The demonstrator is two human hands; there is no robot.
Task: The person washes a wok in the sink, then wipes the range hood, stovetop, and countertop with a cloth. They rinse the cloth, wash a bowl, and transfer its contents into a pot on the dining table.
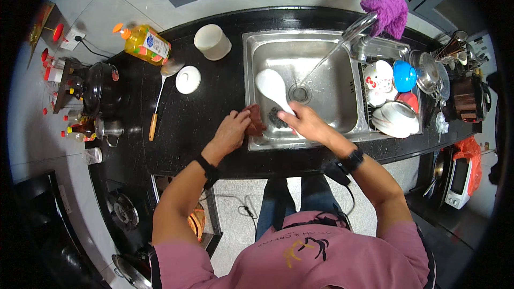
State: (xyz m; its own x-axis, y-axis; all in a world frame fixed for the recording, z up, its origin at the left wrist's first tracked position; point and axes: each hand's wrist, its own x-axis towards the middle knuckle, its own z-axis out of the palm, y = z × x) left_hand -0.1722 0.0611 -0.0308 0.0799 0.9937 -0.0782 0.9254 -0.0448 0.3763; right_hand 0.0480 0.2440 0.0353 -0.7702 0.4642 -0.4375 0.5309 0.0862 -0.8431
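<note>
My right hand (308, 123) is closed around the handle of a white spoon (271, 84), its broad head raised over the stainless steel sink (337, 100). At the sink's left rim, the fingers of my left hand (229, 131) grip a reddish-brown cloth (254, 121). A dark scouring pad (276, 118) lies in the basin between the hands, partly hidden by the right one. Water runs from the faucet (359, 26) towards the drain (299, 94).
Left of the sink stand a white pot (213, 42), a white lid (188, 80), a wooden-handled metal ladle (153, 122) and a soap bottle (147, 45). Bowls (395, 119) fill the rack at right. A purple cloth (386, 10) hangs on the faucet.
</note>
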